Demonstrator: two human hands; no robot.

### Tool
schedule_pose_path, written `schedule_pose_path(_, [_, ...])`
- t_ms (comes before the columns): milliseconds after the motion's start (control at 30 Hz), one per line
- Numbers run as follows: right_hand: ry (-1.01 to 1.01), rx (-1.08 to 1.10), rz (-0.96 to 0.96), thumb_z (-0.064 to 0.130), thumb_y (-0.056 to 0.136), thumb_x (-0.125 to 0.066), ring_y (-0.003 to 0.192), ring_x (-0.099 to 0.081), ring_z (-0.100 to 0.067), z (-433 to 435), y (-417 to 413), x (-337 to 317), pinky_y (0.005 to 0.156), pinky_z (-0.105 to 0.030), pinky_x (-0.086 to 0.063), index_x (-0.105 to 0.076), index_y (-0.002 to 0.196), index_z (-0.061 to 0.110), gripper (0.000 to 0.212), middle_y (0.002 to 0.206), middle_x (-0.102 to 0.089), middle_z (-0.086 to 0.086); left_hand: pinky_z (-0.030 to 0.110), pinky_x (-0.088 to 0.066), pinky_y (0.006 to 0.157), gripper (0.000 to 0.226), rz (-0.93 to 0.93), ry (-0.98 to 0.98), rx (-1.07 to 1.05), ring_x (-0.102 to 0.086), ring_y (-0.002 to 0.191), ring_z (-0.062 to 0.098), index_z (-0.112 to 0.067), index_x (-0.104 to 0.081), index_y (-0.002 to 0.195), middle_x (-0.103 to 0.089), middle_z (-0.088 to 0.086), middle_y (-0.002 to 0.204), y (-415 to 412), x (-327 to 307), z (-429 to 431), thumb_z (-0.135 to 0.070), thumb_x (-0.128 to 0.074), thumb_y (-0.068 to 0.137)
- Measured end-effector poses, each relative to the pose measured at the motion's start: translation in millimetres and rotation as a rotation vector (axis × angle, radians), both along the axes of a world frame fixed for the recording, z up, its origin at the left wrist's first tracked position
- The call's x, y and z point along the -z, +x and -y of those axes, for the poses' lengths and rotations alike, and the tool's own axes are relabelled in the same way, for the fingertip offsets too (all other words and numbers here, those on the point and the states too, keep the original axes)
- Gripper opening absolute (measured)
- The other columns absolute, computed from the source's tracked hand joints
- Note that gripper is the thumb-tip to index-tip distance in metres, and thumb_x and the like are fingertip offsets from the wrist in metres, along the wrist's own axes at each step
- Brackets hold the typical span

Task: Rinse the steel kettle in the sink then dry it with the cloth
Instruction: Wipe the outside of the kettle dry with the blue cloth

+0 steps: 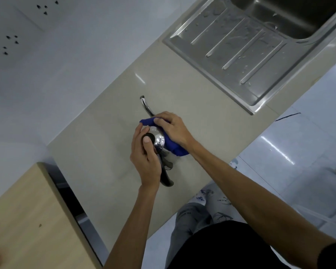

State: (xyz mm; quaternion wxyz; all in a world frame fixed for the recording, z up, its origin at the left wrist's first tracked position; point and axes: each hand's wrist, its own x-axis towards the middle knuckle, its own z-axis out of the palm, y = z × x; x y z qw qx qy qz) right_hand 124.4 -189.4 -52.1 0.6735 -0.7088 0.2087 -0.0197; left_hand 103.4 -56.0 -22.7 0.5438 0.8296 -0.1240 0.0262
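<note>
In the head view, the steel kettle (158, 141) is seen standing on the beige countertop (109, 121), about midway between its wall edge and its front edge and well apart from the sink (291, 14) at the counter's far right corner. The drainboard (231, 41) beside the basin is beaded with water, so the rinse is judged to be done and the drying step to be in hand.

The left hand (145, 160) is closed about the top of the dark handle (166, 177), the thumb laid over the black lid knob (148, 137), so that the kettle is pinned down. The right hand (173, 129) is wrapped over the blue cloth (175, 148), which is pressed against the right flank of the body and reaches round toward the base of the spout (145, 105). The spout points away toward the wall.

For the step to be done well, the cloth should be worked round the whole curve of the body while the handle is kept steady. The spout, the perforated patch by the lid and the seam under the handle should be wiped, since water is likely held there. Whether the underside is dry cannot be told; it should be lifted and wiped too
</note>
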Motion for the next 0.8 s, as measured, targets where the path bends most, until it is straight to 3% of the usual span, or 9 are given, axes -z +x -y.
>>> schedule_pose_path(100, [0.089,0.052,-0.170,0.022,0.097,-0.057,0.108,-0.061,-0.021,13,7,11,0.104,-0.042,-0.045,-0.076,0.108,0.007,0.026,0.116,-0.067,-0.003,0.045,-0.047,0.109,0.034,0.011,0.000,0.004,-0.056,0.133,0.022,-0.006,-0.064,0.126,-0.061,0.010,0.140,0,0,0,-0.019,-0.039,0.106])
schedule_pose_path(233, [0.084,0.076,-0.013,0.023,0.097,-0.059,0.107,-0.061,-0.016,4,-8,2,0.096,-0.026,-0.045,-0.075,0.107,0.009,0.023,0.117,-0.065,-0.003,0.045,-0.048,0.109,0.033,0.019,0.009,0.016,-0.057,0.132,0.020,-0.005,-0.063,0.126,-0.061,0.009,0.138,1,-2,1,-0.016,-0.040,0.106])
schedule_pose_path(333, [0.120,0.114,0.050,0.031,0.096,-0.063,0.104,-0.065,-0.017,-2,-9,0,0.093,-0.026,-0.049,-0.076,0.104,0.016,0.021,0.110,-0.068,-0.001,0.040,-0.047,0.109,0.033,0.026,0.028,0.005,-0.057,0.131,0.019,-0.005,-0.064,0.125,-0.062,0.008,0.137,2,-2,2,-0.017,-0.041,0.106])
schedule_pose_path(467, [0.013,0.270,-0.210,0.035,0.101,-0.054,0.087,-0.063,-0.013,12,4,19,0.080,-0.027,-0.046,-0.071,0.114,0.011,0.032,0.104,-0.072,-0.004,0.034,-0.047,0.109,0.037,0.019,0.057,0.009,-0.057,0.130,0.016,-0.009,-0.062,0.128,-0.061,0.006,0.139,-1,-4,1,-0.030,-0.042,0.105])
schedule_pose_path(567, [-0.048,0.306,-0.309,0.040,0.102,-0.049,0.106,-0.063,-0.022,23,18,26,0.084,-0.026,-0.042,-0.063,0.127,0.008,0.043,0.122,-0.068,-0.010,0.034,-0.050,0.106,0.042,-0.008,0.079,0.002,-0.059,0.127,0.017,-0.013,-0.058,0.132,-0.062,0.007,0.137,-1,-7,1,-0.040,-0.048,0.101])
schedule_pose_path(633, [-0.032,0.222,-0.297,0.046,0.102,-0.048,0.114,-0.062,-0.026,27,33,21,0.090,-0.027,-0.043,-0.063,0.127,0.008,0.048,0.125,-0.067,-0.011,0.038,-0.052,0.103,0.047,-0.020,0.083,-0.015,-0.061,0.124,0.019,-0.009,-0.055,0.136,-0.064,0.007,0.134,-1,-8,1,-0.040,-0.048,0.101])
schedule_pose_path(733, [-0.023,-0.124,-0.332,0.056,0.103,-0.036,0.107,-0.064,-0.031,31,55,11,0.102,-0.041,-0.047,-0.069,0.115,0.007,0.060,0.116,-0.069,-0.013,0.047,-0.050,0.104,0.042,0.021,0.095,0.011,-0.060,0.126,0.021,-0.013,-0.058,0.131,-0.064,0.006,0.135,1,-8,0,-0.041,-0.044,0.103])
schedule_pose_path(800, [0.026,-0.231,-0.367,0.057,0.104,-0.027,0.104,-0.061,-0.030,34,61,3,0.103,-0.041,-0.044,-0.066,0.119,0.006,0.065,0.116,-0.064,-0.011,0.053,-0.045,0.109,0.040,0.034,0.136,0.063,-0.054,0.135,0.023,-0.020,-0.058,0.132,-0.062,0.003,0.139,8,-9,-2,-0.043,-0.042,0.104])
